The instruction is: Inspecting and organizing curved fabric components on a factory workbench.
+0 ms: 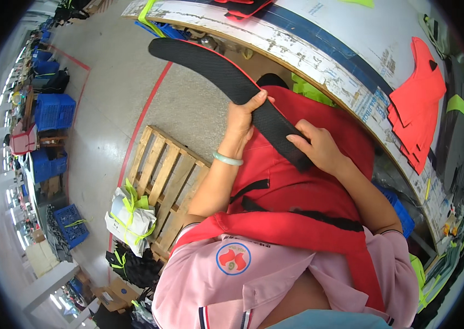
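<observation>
Hands, left [241,118] and right [320,148], both closed around one curved black strip [226,74] above one red apron [298,186].

My items by colour: curved strip [226,74], black with fine woven texture and thin red edge; apron [298,186], red with black straps; my shirt [232,285], pink with round red-and-blue badge; bracelet [227,159], pale green; cut pieces [421,93] on bench [320,52], orange-red; crates [54,111], blue

Wooden pallet [169,183] on floor; blue crates [55,111] at left; orange cut pieces [419,104] on worktable [320,41].
</observation>
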Available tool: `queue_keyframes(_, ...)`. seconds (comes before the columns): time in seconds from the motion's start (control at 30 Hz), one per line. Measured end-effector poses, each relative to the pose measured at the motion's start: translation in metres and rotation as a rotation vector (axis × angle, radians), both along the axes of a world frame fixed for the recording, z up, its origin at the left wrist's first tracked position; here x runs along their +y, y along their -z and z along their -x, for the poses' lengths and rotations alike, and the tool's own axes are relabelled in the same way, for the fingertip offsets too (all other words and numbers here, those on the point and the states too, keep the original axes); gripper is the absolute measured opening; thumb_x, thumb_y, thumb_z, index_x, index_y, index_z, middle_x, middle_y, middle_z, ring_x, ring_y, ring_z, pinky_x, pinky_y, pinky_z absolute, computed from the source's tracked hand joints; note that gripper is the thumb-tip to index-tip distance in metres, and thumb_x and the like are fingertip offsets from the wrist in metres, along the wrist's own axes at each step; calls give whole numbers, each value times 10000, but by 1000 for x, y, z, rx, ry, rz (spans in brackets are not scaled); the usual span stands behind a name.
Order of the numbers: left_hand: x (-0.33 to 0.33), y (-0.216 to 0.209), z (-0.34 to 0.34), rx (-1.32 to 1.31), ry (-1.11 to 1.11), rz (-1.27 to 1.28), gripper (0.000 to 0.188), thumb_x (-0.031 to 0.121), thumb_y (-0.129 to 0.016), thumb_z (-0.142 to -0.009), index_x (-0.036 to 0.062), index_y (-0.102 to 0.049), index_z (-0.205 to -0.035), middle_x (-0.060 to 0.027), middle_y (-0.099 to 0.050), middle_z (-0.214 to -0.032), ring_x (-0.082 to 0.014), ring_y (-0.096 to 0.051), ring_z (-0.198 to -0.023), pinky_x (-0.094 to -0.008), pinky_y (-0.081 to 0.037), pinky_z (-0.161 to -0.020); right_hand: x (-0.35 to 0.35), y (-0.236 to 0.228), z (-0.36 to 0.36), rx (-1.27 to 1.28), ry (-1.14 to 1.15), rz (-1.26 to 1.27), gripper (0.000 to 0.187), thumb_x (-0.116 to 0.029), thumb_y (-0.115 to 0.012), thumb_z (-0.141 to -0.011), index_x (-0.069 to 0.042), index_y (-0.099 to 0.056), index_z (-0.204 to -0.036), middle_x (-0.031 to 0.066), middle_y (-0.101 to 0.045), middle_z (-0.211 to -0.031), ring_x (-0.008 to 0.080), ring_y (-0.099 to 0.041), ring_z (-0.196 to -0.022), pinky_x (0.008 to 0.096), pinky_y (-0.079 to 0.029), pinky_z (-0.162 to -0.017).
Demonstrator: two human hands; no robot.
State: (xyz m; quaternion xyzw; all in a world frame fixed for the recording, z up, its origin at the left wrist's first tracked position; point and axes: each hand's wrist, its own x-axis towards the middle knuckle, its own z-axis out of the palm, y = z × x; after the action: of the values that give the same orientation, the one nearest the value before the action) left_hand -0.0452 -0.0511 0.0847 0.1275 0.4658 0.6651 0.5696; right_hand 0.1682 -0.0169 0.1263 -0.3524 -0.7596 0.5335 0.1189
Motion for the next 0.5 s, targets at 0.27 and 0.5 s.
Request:
queue_keyframes(0.27,7,4,30,17,-152,-32,219,15,-685,-832,-25,-609,-1034,-113,-669,-901,-212,-658,-766,-344,-550,-725,1,2,-19,-56,-82,73,249,-247,-624,-902,-21,-520,-888,146,-557,-690,233,-544,-607,335,-429,-581)
queue_keyframes(0.5,14,-2,55,-155,-209,-50,211,3,-696,-825,-19,-623,-1022,-77,-660,-911,-176,-627,-833,-295,-520,-742,6,9,-28,-58,-77,140,246,-241,-628,-903,-21,-519,-887,106,-523,-668,156,-489,-599,304,-408,-572)
